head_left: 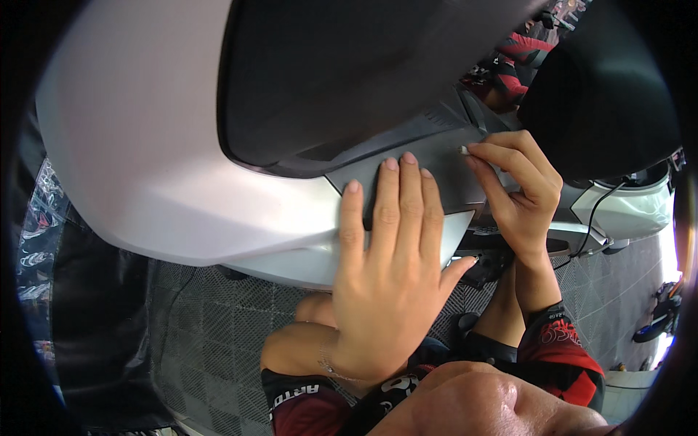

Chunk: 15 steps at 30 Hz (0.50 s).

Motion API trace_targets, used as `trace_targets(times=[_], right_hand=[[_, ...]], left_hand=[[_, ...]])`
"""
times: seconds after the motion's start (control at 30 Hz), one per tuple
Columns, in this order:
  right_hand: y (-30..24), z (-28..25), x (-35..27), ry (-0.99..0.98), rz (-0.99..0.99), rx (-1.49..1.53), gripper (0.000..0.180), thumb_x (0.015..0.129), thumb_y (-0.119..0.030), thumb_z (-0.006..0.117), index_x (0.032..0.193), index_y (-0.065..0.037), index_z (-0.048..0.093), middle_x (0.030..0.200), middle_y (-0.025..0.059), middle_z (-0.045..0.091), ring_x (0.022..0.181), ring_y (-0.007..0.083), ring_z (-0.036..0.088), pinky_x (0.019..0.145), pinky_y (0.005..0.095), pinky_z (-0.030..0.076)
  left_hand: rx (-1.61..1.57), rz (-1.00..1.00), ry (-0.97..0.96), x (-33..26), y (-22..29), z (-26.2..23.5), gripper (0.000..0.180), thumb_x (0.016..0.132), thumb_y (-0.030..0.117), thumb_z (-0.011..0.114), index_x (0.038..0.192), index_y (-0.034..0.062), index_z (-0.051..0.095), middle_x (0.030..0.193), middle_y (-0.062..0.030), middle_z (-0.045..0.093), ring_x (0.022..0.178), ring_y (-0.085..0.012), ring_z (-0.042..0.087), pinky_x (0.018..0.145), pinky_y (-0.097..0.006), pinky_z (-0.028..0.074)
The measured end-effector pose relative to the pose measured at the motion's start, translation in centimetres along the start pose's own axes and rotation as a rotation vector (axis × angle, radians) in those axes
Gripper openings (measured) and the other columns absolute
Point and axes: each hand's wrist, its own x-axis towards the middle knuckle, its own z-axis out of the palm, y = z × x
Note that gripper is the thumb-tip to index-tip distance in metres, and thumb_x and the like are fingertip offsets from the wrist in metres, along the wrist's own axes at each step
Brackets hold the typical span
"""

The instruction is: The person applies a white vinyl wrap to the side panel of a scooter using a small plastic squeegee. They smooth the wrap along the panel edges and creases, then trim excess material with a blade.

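A white body panel point(160, 167) of what looks like a scooter fills the left, curving round a large dark smooth part point(334, 87). Below that dark part runs a matt grey panel point(452, 163). My left hand point(389, 269) lies over the panels, fingers stretched and slightly apart, fingertips on the grey one and thumb out to the side. To its right, my right hand point(520, 189) pinches a small white piece point(463, 150) between thumb and fingers, by the grey panel's surface. Its kind is too small to make out. The palm hides part of the panel's lower edge.
A big black rounded part point(596, 102) stands at the right, above white bodywork point(632, 207) with a hanging black cable point(598, 218). Black sheeting point(102, 312) hangs at the left. Grey patterned tiles point(203, 327) cover the floor. Another motorcycle point(658, 312) is at the far right.
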Motion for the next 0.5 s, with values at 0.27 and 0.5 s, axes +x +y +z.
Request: trace_targets(times=[0.27,0.5], right_hand=[[4.8,-5.0,-7.9,0.137,0.408,0.198,0.016,0.092,0.007,0.08,0.108,0.002,0.081,0.103,0.0068,0.077,0.094,0.0143,0.071,0.084,0.0253,0.052],[6.0,-6.4,-9.5,0.201,0.423,0.388,0.015,0.096,0.005,0.08,0.111,0.003,0.082,0.106,0.0058,0.079,0.098,0.012,0.071,0.085,0.0241,0.052]], left_hand=[[0.236,-0.181,0.099,-0.8,-0.1,-0.5,0.107,0.087,0.077,0.071,0.158,-0.0009,0.057,0.167,-0.0183,0.055,0.157,-0.0377,0.048,0.131,-0.064,0.026],[0.382,-0.205,0.082,-3.3,2.3,0.3,0.107,0.089,0.073,0.073,0.161,-0.0027,0.052,0.17,-0.0237,0.049,0.159,-0.0435,0.043,0.129,-0.067,0.028]])
